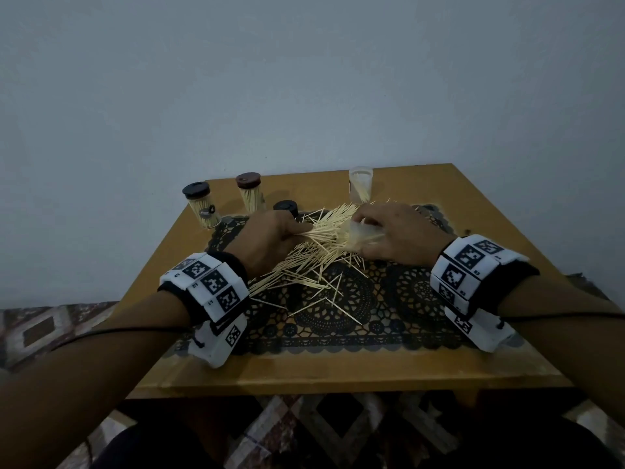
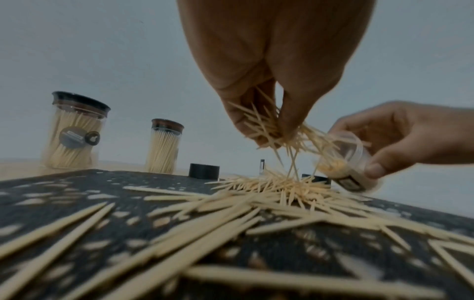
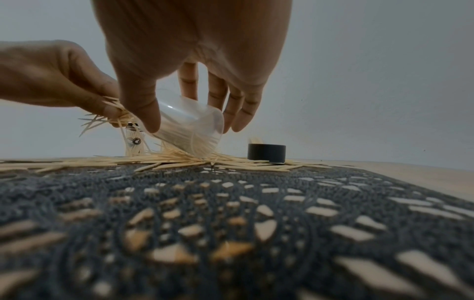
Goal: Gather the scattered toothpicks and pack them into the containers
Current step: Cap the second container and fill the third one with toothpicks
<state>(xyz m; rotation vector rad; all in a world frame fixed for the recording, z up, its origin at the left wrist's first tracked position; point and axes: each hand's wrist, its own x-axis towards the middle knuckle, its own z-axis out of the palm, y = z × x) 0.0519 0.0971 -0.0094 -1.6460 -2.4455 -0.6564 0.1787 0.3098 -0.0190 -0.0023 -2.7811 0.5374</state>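
Many toothpicks (image 1: 304, 265) lie scattered on a black lace mat (image 1: 338, 316). My left hand (image 1: 270, 235) pinches a bunch of toothpicks (image 2: 266, 125) and holds it at the mouth of a clear plastic container (image 2: 346, 160). My right hand (image 1: 389, 235) grips that container (image 3: 189, 125), tilted on its side, mouth towards the left hand, its base low over the pile. Some toothpicks are inside it. Two capped full containers (image 1: 201, 204) (image 1: 250, 192) stand at the back left. An open clear container (image 1: 360, 184) stands at the back with a few toothpicks in it.
A loose black lid (image 1: 285, 208) sits behind my left hand, another black lid (image 3: 266, 151) behind the pile. The wooden table (image 1: 338, 370) stands against a plain wall; patterned floor lies below its front edge.
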